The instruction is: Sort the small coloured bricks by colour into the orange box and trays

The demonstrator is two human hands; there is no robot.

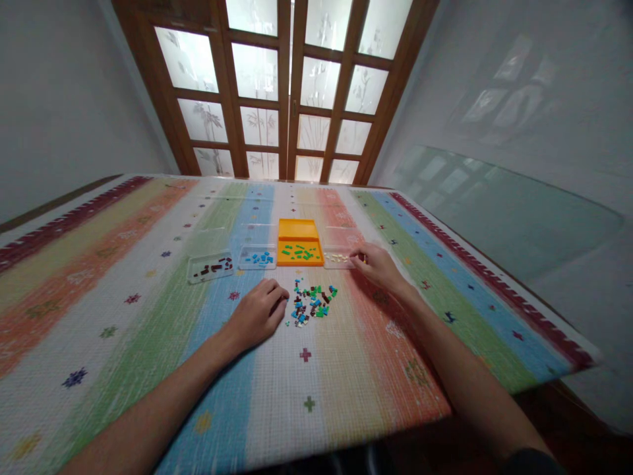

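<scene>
My left hand (260,307) rests on the tablecloth with its fingers curled, at the left edge of a loose pile of small toy bricks (314,305) in green, blue, brown and cream. Whether its fingertips hold anything is hidden. Over the right end of a clear tray (338,266) with cream bricks (337,258), my right hand (376,265) has thumb and fingers drawn together. Anything in that pinch is too small to make out. Left of this tray is an open yellow case (299,262) with green bricks (299,251) spread in its near half.
Blue bricks (261,258) lie in a clear tray (242,262) left of the yellow case. Farther left, another clear tray (192,274), slightly turned, holds brown bricks (216,267). A striped cloth (148,316) covers the table. Beyond its far edge are wood-framed glass doors (284,99).
</scene>
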